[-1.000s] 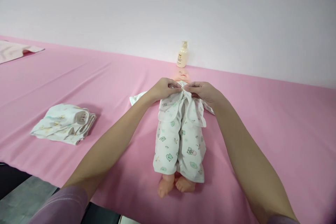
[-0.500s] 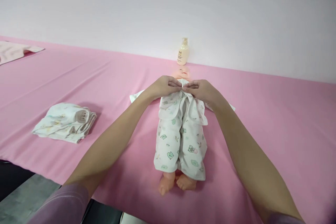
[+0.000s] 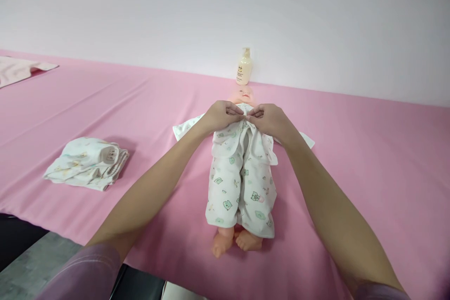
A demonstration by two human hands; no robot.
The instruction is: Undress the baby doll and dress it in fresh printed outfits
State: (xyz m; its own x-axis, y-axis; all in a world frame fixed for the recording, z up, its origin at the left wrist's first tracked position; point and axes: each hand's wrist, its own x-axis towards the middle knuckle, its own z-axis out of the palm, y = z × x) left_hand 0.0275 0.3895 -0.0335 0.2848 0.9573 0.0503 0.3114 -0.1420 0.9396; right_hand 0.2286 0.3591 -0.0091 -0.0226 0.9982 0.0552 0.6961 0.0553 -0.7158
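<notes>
Two hands meet at the neck of a small printed jacket (image 3: 262, 147). The left hand (image 3: 223, 115) and the right hand (image 3: 269, 119) each pinch one front edge between thumb and fingertips, knuckles almost touching, just under the chin of the doll (image 3: 246, 95). The doll lies on its back on the pink-covered desk (image 3: 369, 164), with its head beyond the hands and its bare feet (image 3: 237, 241) on the near side.

The jacket looks thin, soft and light, a knit that would stretch and slide rather than keep its shape. I'd judge the hemmed front edges by the neck the surest place to grip it. Nearer than the hands, its flaps fall open over matching trousers (image 3: 239, 192).

Just past the hands a pump bottle (image 3: 244, 66) stands by the wall, apart from the doll's head. Well to the left of the left hand lies a folded pile of baby clothes (image 3: 87, 163), and farther off that way a pale pink cloth (image 3: 21, 68). Nothing crowds the hands.
</notes>
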